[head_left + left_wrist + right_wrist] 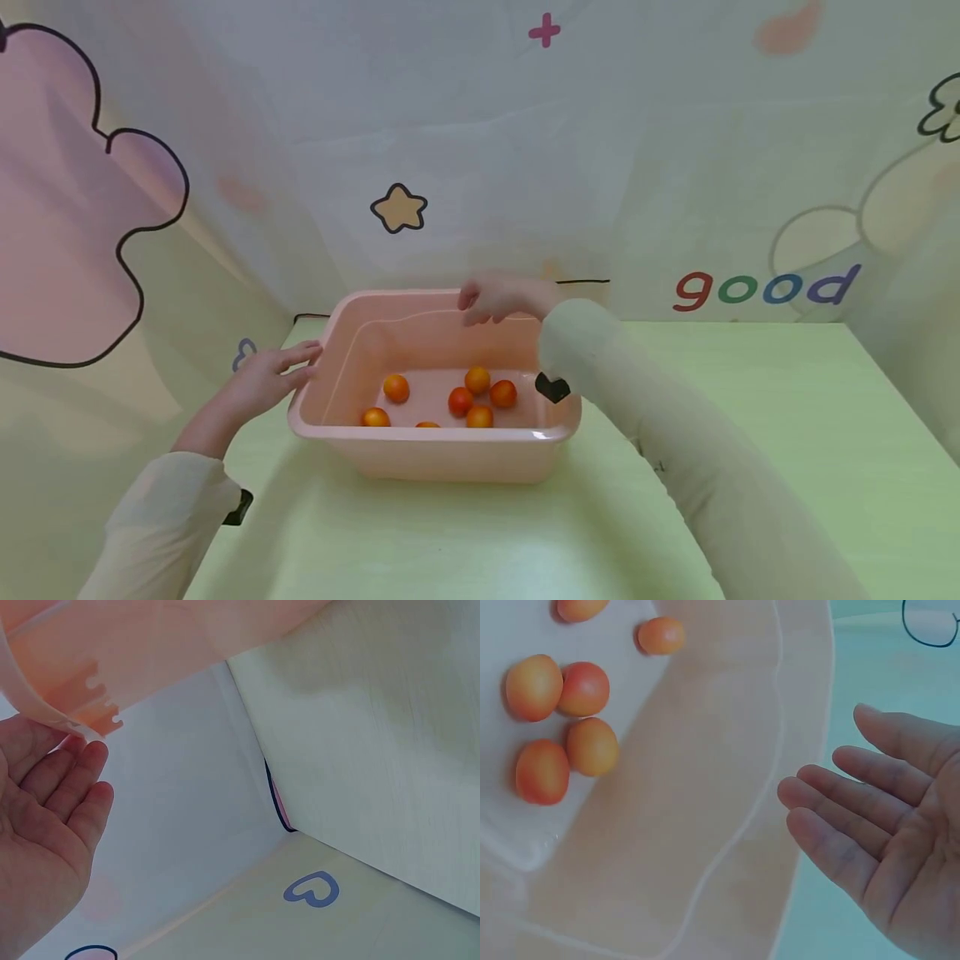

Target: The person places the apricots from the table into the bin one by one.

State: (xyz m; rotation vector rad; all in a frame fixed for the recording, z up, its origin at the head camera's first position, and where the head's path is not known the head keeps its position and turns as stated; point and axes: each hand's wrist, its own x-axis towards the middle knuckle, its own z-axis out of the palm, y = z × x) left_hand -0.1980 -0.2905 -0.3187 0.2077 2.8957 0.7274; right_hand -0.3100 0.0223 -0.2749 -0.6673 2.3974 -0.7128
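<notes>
A pink plastic basin stands on the table, holding several small, smooth, round orange-red fruits. My left hand touches the basin's left rim with its fingers extended. From below, the left wrist view shows that hand's fingertips against the underside of the rim; its thumb is hidden. Over the basin's far rim, right of its middle, hovers my right hand, with nothing in it. Its palm and loosely spread fingers show in the right wrist view, apart from the fruits.
The pale green table stretches to the right of the basin and in front of it. Behind rises a printed fabric backdrop with a star and the word "good". More of this cloth hangs at the left and right sides.
</notes>
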